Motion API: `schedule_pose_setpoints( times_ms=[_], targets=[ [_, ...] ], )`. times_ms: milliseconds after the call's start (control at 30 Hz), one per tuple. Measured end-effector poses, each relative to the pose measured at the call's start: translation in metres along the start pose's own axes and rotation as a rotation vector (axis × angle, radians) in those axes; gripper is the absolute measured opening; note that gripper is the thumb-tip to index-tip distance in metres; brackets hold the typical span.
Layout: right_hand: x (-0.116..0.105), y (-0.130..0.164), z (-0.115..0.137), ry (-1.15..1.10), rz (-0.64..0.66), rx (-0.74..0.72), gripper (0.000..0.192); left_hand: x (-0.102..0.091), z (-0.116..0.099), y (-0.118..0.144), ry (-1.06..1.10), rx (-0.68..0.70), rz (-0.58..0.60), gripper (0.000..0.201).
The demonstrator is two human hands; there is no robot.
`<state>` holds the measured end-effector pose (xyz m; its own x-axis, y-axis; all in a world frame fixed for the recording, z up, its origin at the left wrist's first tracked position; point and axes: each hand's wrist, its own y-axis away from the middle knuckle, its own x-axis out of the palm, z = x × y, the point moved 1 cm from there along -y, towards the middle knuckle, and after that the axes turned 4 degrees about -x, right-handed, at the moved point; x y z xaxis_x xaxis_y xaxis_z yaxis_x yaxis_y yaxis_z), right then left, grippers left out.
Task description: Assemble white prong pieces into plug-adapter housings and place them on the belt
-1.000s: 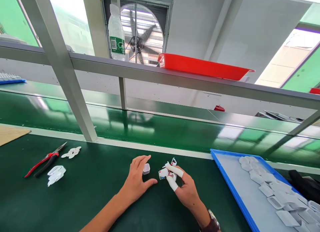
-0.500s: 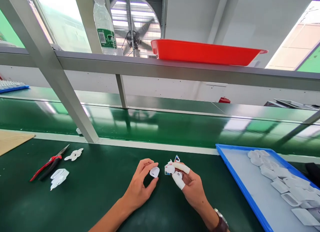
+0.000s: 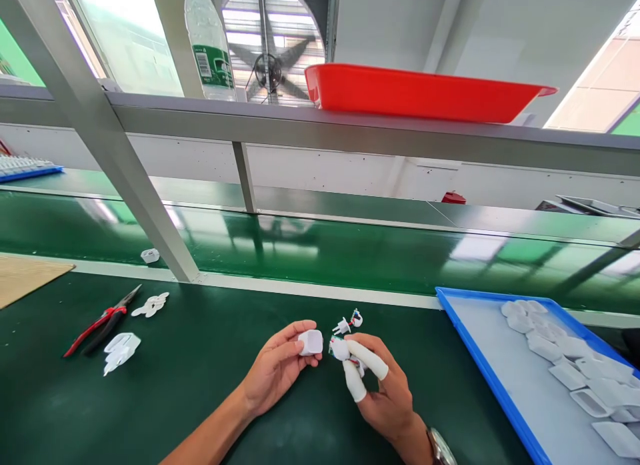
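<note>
Between thumb and fingers, my left hand [image 3: 277,365] grips a small white plastic housing [image 3: 313,343], turned toward the right. My right hand [image 3: 381,378], with white covers on thumb and forefinger, pinches a small white part with a circuit board [image 3: 340,348]. The two pieces are close together but apart. Just beyond my right fingertips is a white piece with two prongs and red and blue wires [image 3: 349,323]; whether it is joined to the held part I cannot tell.
Red-and-black pliers [image 3: 104,321] lie left, beside flat white parts [image 3: 121,351]. A blue-rimmed tray [image 3: 480,371] of white housings stands right. Behind runs a green belt [image 3: 320,248], with a white piece [image 3: 150,255] on it. A metal frame [image 3: 145,198] slants down at left.
My left hand has turned the white housing so its outside faces me, with the thumb now across it. The pronged piece now shows beyond my right fingers. The camera view has shifted slightly.
</note>
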<state>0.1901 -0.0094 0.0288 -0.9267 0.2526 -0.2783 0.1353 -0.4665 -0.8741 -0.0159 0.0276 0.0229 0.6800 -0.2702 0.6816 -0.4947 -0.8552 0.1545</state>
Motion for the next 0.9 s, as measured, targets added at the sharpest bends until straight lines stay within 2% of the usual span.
schedule_pose_setpoints(
  times_ms=[100, 300, 500, 667, 767, 900],
  targets=[
    [0.0015, 0.0026, 0.0039, 0.034, 0.025, -0.034, 0.062, 0.0007, 0.0011, 0.0007, -0.026, -0.017, 0.021, 0.035],
    [0.0038, 0.0082, 0.0064, 0.076, 0.115, -0.071, 0.066, 0.0012, 0.0017, 0.0015, -0.016, -0.052, 0.043, 0.042],
    [0.0031, 0.0039, 0.0082, 0.148, 0.138, -0.066, 0.062, 0.0018, 0.0015, 0.0013, 0.005, -0.069, 0.064, 0.042],
    [0.0014, 0.0017, 0.0076, 0.16, 0.091, -0.06, 0.061, 0.0021, 0.0012, -0.0009, 0.004, -0.01, -0.019, 0.033],
    [0.0008, 0.0027, 0.0074, 0.152, 0.091, -0.067, 0.063, -0.001, 0.0037, -0.0033, 0.003, -0.018, -0.084, 0.036],
    [0.002, 0.006, 0.0075, 0.148, 0.109, -0.072, 0.064, -0.0007, 0.007, -0.0046, -0.048, -0.034, -0.084, 0.042]
  ],
)
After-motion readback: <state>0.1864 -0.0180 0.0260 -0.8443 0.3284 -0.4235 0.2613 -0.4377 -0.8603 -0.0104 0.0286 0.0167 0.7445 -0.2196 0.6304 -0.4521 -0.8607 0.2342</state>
